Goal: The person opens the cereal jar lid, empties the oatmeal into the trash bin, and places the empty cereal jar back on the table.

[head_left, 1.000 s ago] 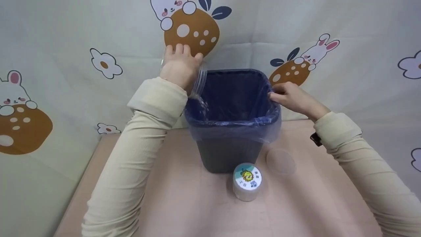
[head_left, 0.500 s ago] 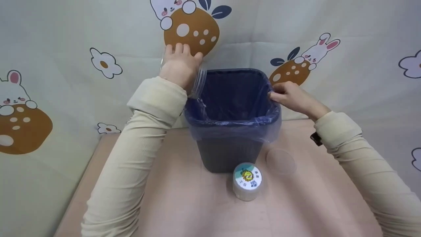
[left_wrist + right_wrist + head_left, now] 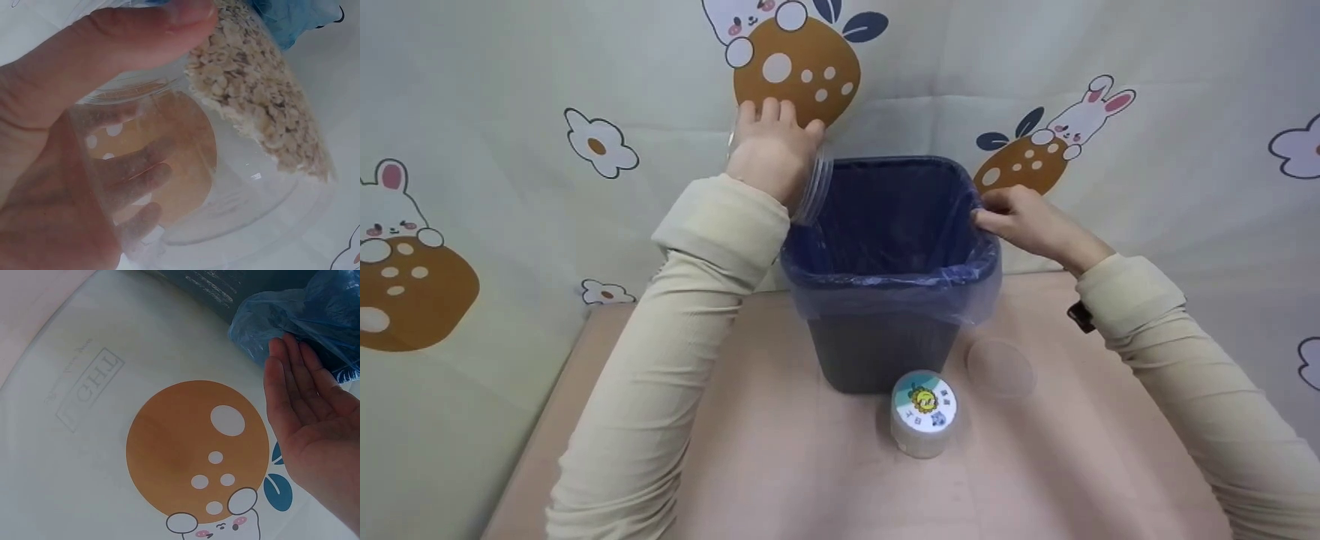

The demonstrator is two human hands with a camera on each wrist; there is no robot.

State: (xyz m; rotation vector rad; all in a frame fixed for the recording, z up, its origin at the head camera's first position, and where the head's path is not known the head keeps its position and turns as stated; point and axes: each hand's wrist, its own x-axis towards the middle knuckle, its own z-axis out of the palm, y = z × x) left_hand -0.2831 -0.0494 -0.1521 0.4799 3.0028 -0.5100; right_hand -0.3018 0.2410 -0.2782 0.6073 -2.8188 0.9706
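Note:
My left hand grips a clear plastic jar, tipped on its side over the left rim of a grey trash can. Oat flakes lie banked along the jar's lower wall toward its mouth in the left wrist view, the thumb and fingers wrapped around it. A blue trash bag lines the can and folds down over its rim. At the can's right rim, my right hand pinches the lined edge, its fingers against the bag outside. The bottom inside the can is too dark to see.
A lidded jar with a sunflower label stands just in front of the can. Beside it lies a clear round lid on the pink tabletop. A patterned cloth backdrop hangs close behind the can.
A stream of flakes was falling from the jar into the trash can and thinned out; none is seen falling now. Both hands have stayed almost still.

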